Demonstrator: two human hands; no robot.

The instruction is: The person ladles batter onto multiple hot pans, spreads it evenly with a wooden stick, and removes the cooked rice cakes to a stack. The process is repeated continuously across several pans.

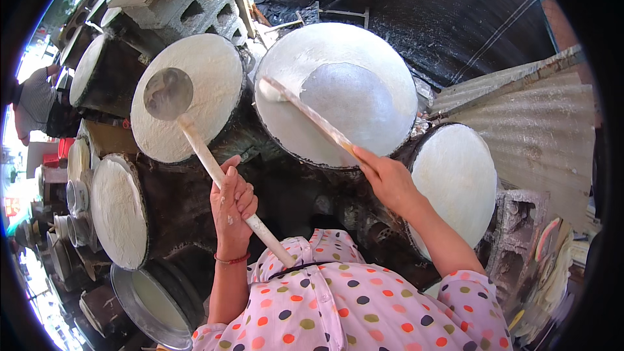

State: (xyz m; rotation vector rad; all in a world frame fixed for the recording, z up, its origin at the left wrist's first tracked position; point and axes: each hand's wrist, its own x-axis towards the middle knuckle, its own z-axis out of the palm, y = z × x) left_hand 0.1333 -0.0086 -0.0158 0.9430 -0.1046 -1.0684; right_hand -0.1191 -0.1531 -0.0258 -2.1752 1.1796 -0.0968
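My left hand [234, 200] is wrapped around the pale, pole-like handle of a long tool [207, 158]. Its round, dark metal head [168, 93] hangs over the left griddle [214, 73], which bears a cream, powdery-looking layer. The handle's lower end meets my shirt at the waist. In my right hand [390, 178] is a wooden stick [317, 119], worn and whitened. A white rounded head [271, 90] at its far end lies at the left inner side of the large round griddle [336, 44]. A white coating rings that griddle, around a greyer round area [351, 92].
More white-coated griddles stand at right [456, 180] and left [119, 212]. A metal pot [161, 300] with pale liquid is lower left. Concrete blocks [204, 7], a corrugated sheet [531, 136] and black plastic sheeting [438, 14] border the area. Another person [36, 100] is at far left.
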